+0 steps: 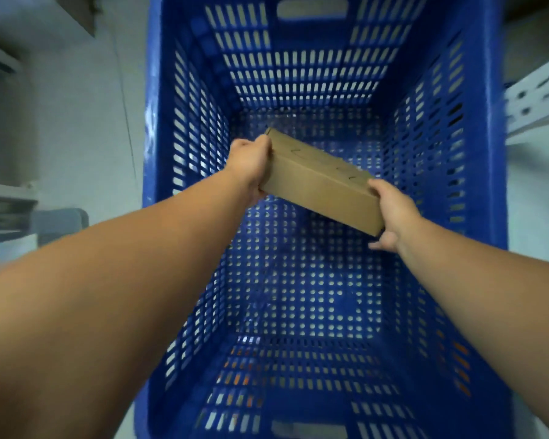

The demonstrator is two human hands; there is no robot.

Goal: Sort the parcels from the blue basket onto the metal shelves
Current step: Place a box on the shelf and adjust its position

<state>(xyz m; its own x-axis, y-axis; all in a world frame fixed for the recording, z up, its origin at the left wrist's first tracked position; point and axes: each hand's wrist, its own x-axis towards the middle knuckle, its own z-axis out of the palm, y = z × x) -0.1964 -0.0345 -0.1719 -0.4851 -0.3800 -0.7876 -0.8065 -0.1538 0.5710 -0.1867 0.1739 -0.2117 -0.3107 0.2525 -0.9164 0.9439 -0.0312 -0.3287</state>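
Reaching down from the bottom corners of the view, your two bare forearms stretch into the big blue perforated plastic basket (485,153), whose near wall and slotted sides fill most of the frame. Below your arms, the basket's hole-dotted floor (298,296) lies bare.

Farther in, both of your hands hold the one parcel in sight, a long brown cardboard box (320,182) with tuck-in tabs along its top face. It sits inside the basket's walls, over the far half of the floor, and runs diagonally, with its right end nearer to you and its left end farther away. Whether its underside clears the floor, I cannot tell.

Your right hand (393,213) clamps the near right end, with fingers over the top corner and the thumb pointing left beneath the lower corner. Your left hand (249,163) grips the far left end, its palm against the end face and its fingers curled over the upper edge.

Beyond the box, the basket's far wall rises with rows of slots and an oblong handle cut-out (313,8).

Outside the basket, a pale slotted metal shelf beam (536,96) juts in at the upper right, near the rim. On the left, blurred grey shelf edges (4,210) stand over a pale floor (76,122).
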